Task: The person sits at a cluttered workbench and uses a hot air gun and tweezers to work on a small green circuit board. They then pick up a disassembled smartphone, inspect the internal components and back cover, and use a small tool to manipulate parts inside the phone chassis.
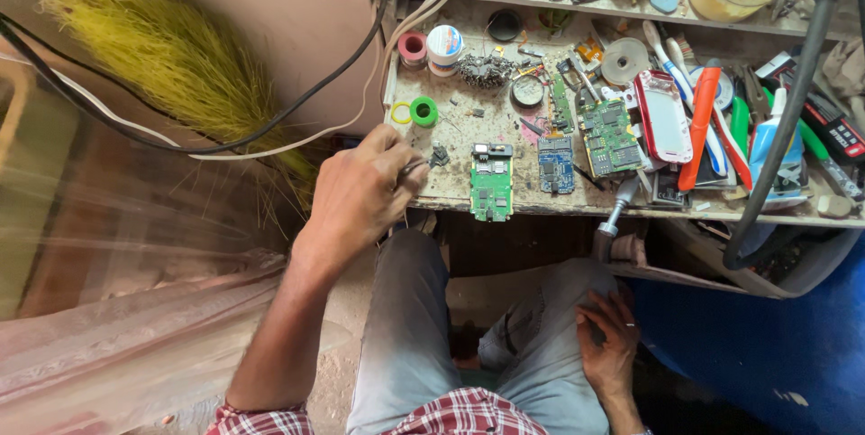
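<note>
My left hand point(360, 192) is at the front left edge of a cluttered workbench point(450, 184), fingers pinched on a thin metal tool point(414, 166), likely tweezers, whose tip points at a small dark part point(439, 157). A green circuit board point(491, 183) lies just right of it, with a blue board point(556, 164) and a larger green board point(610, 136) further right. My right hand point(608, 345) rests flat on my right knee, on grey trousers, holding nothing.
Tape rolls point(423, 111), solder spools point(444, 47), a white and red phone shell point(662, 116), screwdrivers point(698, 124), brushes and bottles crowd the bench. Cables point(270, 119) hang left, beside a yellow grass broom point(171, 56). A black hose point(784, 128) crosses the right. A shelf sits above.
</note>
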